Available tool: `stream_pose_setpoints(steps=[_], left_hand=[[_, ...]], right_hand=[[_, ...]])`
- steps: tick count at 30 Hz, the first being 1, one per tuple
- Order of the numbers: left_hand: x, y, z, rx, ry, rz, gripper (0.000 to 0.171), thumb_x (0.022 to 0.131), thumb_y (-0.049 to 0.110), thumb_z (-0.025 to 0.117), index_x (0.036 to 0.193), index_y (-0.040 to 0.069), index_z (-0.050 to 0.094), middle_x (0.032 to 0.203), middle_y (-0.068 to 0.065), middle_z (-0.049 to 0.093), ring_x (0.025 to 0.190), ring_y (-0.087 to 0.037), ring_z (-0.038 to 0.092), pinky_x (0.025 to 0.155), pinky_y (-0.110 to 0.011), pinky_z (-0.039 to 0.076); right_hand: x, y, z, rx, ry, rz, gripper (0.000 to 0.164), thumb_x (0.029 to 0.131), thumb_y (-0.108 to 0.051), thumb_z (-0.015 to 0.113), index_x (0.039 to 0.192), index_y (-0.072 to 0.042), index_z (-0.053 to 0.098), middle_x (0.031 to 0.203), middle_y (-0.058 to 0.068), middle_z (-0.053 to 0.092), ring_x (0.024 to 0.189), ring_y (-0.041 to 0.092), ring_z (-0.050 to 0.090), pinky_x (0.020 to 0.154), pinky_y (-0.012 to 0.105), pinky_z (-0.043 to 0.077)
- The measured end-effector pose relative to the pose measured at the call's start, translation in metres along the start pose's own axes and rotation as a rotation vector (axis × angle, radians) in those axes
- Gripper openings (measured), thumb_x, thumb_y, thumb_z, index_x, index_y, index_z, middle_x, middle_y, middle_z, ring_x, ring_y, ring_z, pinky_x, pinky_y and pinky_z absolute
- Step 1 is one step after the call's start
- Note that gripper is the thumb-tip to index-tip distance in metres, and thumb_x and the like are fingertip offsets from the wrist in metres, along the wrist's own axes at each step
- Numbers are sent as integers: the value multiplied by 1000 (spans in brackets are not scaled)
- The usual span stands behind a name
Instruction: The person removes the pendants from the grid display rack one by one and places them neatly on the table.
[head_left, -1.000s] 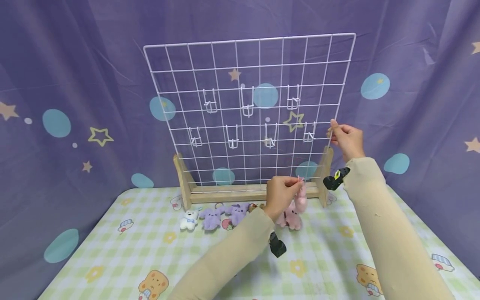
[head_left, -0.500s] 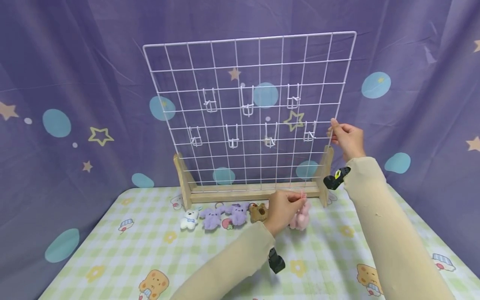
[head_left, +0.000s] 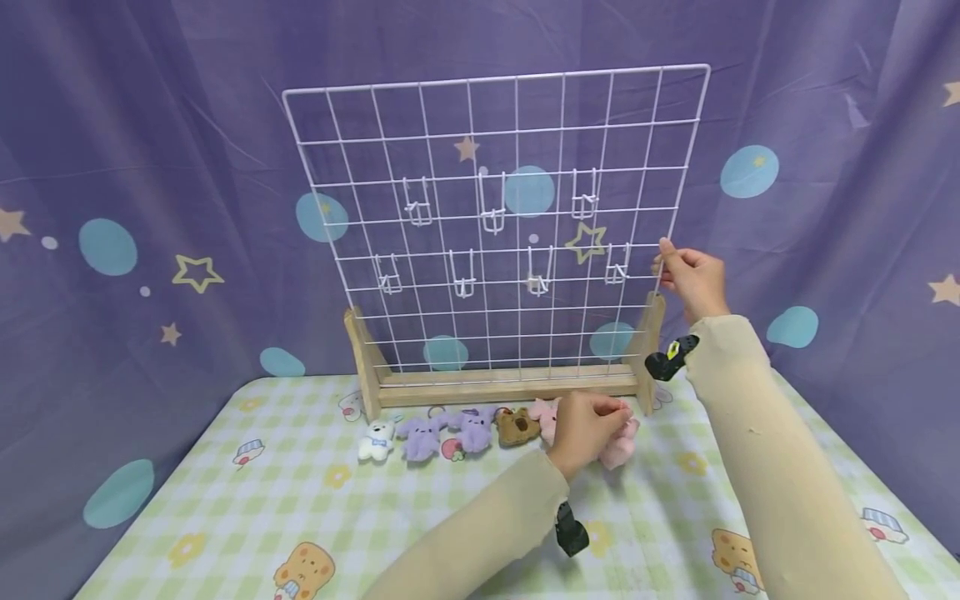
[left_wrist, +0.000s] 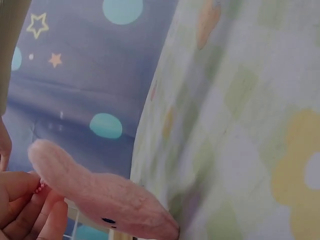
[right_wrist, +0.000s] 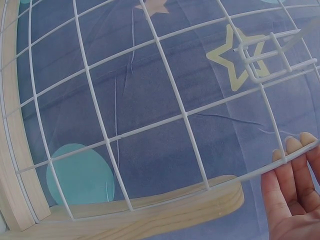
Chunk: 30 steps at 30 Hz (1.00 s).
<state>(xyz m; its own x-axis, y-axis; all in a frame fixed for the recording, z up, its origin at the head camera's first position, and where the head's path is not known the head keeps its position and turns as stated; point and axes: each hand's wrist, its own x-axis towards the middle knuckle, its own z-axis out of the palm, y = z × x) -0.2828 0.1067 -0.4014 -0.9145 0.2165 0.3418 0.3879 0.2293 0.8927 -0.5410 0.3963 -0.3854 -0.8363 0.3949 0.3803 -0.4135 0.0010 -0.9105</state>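
My left hand [head_left: 588,429] pinches the pink bead chain of a pink plush keychain [left_wrist: 115,200] just above the table. In the left wrist view the plush's lower end meets the checked cloth, or comes very near it. On the right, my right hand [head_left: 697,279] holds the side edge of a white wire grid panel [head_left: 517,131], thumb in front. The right wrist view shows its fingers [right_wrist: 300,165] curled at the edge wire. The panel stands upright in a wooden base [head_left: 510,389], and several white hooks [head_left: 492,218] hang on it.
In front of the base lie a white bear plush [head_left: 377,442], two purple plushes [head_left: 422,437], a brown plush [head_left: 517,427] and another pink plush [head_left: 545,417], partly behind my left hand. A purple curtain [head_left: 150,125] hangs behind the checked tablecloth [head_left: 285,467].
My left hand has lowered the pink plush keychain to table level and shifted right with it, uncovering the brown plush and part of the other pink plush. My right hand stays on the panel edge.
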Motion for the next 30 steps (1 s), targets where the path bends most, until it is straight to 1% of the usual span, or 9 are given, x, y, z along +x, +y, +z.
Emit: stream_pose_setpoints(steps=[4, 6, 8, 12, 15, 17, 24, 27, 30], left_hand=[[10, -7, 5, -110, -28, -74, 4, 80, 8, 73, 81, 5, 75, 76, -1, 72, 62, 2, 57, 57, -14, 49], [16, -12, 6, -159, -50, -87, 5, 81, 6, 72, 84, 3, 75, 80, -3, 73, 65, 0, 58, 59, -16, 50], [23, -16, 6, -175, -66, -84, 6, 82, 4, 71, 86, 2, 74, 84, -5, 73, 67, -1, 60, 61, -17, 52], [34, -22, 5, -123, -60, -59, 7, 82, 5, 72, 87, 1, 74, 86, -6, 73, 67, -1, 61, 61, -16, 51], [40, -23, 4, -77, -53, -39, 7, 81, 5, 72, 86, 1, 74, 85, -5, 73, 67, -2, 63, 61, -15, 51], [43, -23, 3, -57, -60, -39, 7, 81, 4, 73, 86, 2, 74, 85, -4, 73, 69, -1, 64, 62, -15, 51], [53, -28, -2, 78, -70, -22, 5, 81, 9, 74, 84, 6, 75, 81, -1, 72, 67, 0, 59, 59, -14, 49], [57, -30, -3, 72, -82, -23, 6, 81, 8, 74, 85, 6, 75, 80, -1, 72, 67, -1, 59, 58, -15, 49], [59, -32, -5, 51, -94, -32, 7, 80, 8, 73, 86, 5, 75, 81, -2, 72, 68, -1, 59, 60, -15, 49]], right_hand=[[3, 3, -3, -7, 9, 1, 53, 75, -52, 72, 96, -3, 72, 87, 13, 71, 76, 23, 68, 62, 28, 56], [3, 3, -3, -5, 16, -7, 53, 75, -51, 73, 95, -2, 72, 87, 13, 71, 76, 23, 68, 62, 29, 56], [3, 3, -3, 3, 14, -8, 53, 76, -51, 73, 95, -2, 71, 87, 14, 71, 76, 24, 68, 63, 29, 56], [4, 4, -3, -1, 8, -9, 52, 76, -51, 73, 96, -2, 72, 88, 14, 71, 77, 24, 68, 63, 30, 56], [4, 4, -1, -22, 6, -6, 53, 76, -52, 72, 96, -3, 72, 89, 13, 71, 78, 24, 68, 64, 29, 56], [4, 5, -1, -47, 17, -17, 53, 76, -53, 71, 96, -4, 72, 89, 13, 71, 77, 25, 68, 62, 29, 56], [11, 15, -2, -10, 13, -21, 53, 76, -51, 73, 95, -2, 71, 88, 15, 71, 76, 26, 68, 62, 31, 56], [14, 16, -4, -3, 4, -14, 53, 76, -51, 73, 95, -2, 71, 88, 15, 71, 77, 26, 68, 63, 32, 57], [9, 10, -5, -12, -2, -2, 53, 76, -52, 72, 95, -3, 72, 88, 14, 71, 77, 25, 69, 63, 32, 57]])
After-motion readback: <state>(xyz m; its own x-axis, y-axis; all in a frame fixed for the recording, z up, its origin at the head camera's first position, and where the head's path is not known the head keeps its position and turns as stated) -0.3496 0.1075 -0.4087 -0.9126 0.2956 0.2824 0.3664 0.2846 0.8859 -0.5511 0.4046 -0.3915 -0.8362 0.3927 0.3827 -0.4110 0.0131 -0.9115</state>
